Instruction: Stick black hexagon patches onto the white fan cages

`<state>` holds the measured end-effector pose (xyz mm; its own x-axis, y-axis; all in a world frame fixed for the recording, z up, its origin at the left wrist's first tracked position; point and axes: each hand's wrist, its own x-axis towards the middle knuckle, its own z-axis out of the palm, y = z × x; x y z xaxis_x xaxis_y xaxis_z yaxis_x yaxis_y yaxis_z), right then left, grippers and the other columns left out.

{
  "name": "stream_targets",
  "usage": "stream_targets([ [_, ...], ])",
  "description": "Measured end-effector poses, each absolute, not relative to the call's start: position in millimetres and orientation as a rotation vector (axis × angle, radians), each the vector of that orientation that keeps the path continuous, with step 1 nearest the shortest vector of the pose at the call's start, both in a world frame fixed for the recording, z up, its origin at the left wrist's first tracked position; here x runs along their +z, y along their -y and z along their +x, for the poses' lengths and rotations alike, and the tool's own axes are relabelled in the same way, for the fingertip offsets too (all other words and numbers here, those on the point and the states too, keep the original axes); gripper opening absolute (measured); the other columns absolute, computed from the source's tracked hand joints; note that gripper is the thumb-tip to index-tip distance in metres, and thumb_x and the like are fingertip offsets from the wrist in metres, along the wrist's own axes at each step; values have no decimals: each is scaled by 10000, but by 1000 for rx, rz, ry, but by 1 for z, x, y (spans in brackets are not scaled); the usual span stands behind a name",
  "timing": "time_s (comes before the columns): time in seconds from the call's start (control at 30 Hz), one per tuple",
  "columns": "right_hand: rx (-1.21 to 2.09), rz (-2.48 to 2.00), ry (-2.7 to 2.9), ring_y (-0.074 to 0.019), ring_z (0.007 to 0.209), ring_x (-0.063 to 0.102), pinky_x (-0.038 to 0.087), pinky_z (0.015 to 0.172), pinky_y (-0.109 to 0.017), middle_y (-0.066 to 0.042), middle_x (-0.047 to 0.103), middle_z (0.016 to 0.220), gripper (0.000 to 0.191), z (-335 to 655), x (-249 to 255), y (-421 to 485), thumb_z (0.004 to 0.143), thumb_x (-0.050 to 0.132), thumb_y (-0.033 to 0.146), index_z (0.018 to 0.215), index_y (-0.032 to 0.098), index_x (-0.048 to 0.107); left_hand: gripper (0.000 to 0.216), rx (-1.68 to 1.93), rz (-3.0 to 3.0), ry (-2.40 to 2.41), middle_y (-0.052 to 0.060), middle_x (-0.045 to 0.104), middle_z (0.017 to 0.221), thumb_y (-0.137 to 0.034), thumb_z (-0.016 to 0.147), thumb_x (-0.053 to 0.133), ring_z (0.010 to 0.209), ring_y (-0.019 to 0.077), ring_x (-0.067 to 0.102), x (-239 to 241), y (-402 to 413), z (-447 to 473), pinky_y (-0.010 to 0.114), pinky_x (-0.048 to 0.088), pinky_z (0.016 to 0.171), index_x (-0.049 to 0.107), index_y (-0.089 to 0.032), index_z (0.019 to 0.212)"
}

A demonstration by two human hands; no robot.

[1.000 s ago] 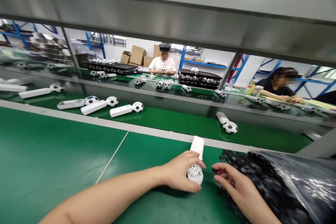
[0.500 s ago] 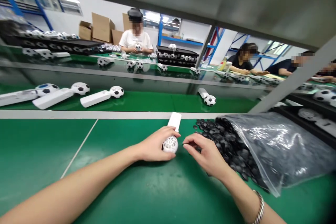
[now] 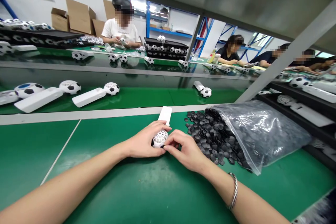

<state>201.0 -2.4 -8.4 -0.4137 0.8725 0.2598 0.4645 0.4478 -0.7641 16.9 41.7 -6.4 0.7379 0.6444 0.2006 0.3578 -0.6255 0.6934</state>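
Note:
My left hand point(image 3: 143, 143) is curled around a white hand-held fan point(image 3: 162, 126), gripping its round ball-shaped head with a bare white grille. The fan's flat handle points away from me on the green table point(image 3: 110, 182). My right hand point(image 3: 183, 148) pinches a small black piece against the right side of the fan head, fingers pressed together. Just right of both hands, a heap of black hexagon pieces point(image 3: 210, 136) spills from a clear plastic bag point(image 3: 257, 133).
Finished football-patterned fans point(image 3: 89, 96) lie on the green conveyor belt point(image 3: 147, 96) beyond a grey rail; another fan point(image 3: 202, 90) lies farther right. Black trays point(image 3: 296, 106) hold parts at right. Other people sit working across the line. A grey shelf hangs overhead.
My right hand has moved left from the pile of pieces and now touches the fan head. The camera view has tilted and shifted, showing more of the table and bag.

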Motion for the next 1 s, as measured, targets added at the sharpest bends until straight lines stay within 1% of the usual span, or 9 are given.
stream_targets([
  [0.23, 1050, -1159, 1768, -64, 600, 443, 393, 577, -192, 36, 469, 736, 126, 192, -20, -5, 721, 615, 187, 698, 167, 493, 506, 538, 2275, -743, 37, 379, 1280, -155, 705, 532, 1237, 219, 309, -3, -41, 17, 388, 272, 1038, 413, -255, 1187],
  [0.37, 1061, -1193, 1804, -80, 615, 456, 392, 571, -194, 39, 497, 693, 137, 195, -20, -14, 753, 593, 245, 713, 172, 484, 522, 526, 2272, -753, 33, 367, 1290, -161, 724, 510, 1229, 209, 321, -2, -39, 17, 390, 267, 1040, 369, -266, 1216],
  [0.43, 862, -1295, 1881, -95, 644, 473, 400, 600, -212, 25, 529, 708, 135, 206, -17, -23, 798, 545, 291, 742, 173, 507, 523, 524, 2265, -807, 46, 357, 1297, -182, 725, 516, 1235, 218, 311, -2, -38, 17, 410, 252, 1046, 361, -254, 1219],
  [0.5, 466, -1496, 1957, -133, 743, 491, 404, 680, -253, -10, 569, 788, 128, 222, -15, -33, 821, 520, 298, 793, 177, 548, 521, 514, 2260, -857, 62, 341, 1308, -223, 723, 544, 1244, 233, 297, -4, -39, 18, 426, 239, 1051, 370, -244, 1213],
  [0.57, 72, -1720, 2018, -186, 848, 478, 395, 740, -297, -52, 588, 877, 120, 239, -16, -40, 810, 541, 283, 863, 183, 583, 527, 511, 2265, -869, 68, 328, 1308, -299, 713, 593, 1249, 247, 285, -8, -39, 19, 432, 234, 1054, 391, -247, 1197],
  [0.63, -155, -1858, 2113, -215, 878, 465, 393, 750, -311, -71, 598, 899, 135, 251, -19, -45, 806, 550, 268, 904, 191, 602, 575, 562, 2270, -920, 77, 323, 1285, -394, 676, 640, 1239, 264, 285, -12, -39, 21, 437, 251, 1044, 405, -246, 1179],
  [0.77, -299, -1860, 2316, -215, 848, 476, 392, 753, -301, -72, 607, 844, 126, 254, -25, -46, 834, 495, 202, 869, 182, 614, 718, 662, 2174, -1235, 95, 333, 1152, -487, 573, 694, 1144, 295, 355, -18, -37, 26, 468, 342, 968, 393, -201, 1159],
  [0.87, -327, -1858, 2317, -230, 857, 479, 384, 763, -316, -104, 603, 849, 196, 250, -28, -46, 846, 422, 126, 925, 139, 601, 580, 643, 2115, -1218, 61, 365, 1071, -412, 618, 667, 1038, 245, 441, -17, -36, 26, 428, 382, 934, 421, -199, 1098],
  [1.0, -358, -1873, 2280, -243, 868, 477, 379, 779, -337, -127, 596, 904, 284, 253, -26, -46, 851, 360, 84, 1049, 104, 563, 489, 621, 2117, -1122, 40, 390, 1084, -281, 647, 618, 1032, 226, 453, -7, -41, 19, 388, 381, 930, 440, -220, 1098],
])
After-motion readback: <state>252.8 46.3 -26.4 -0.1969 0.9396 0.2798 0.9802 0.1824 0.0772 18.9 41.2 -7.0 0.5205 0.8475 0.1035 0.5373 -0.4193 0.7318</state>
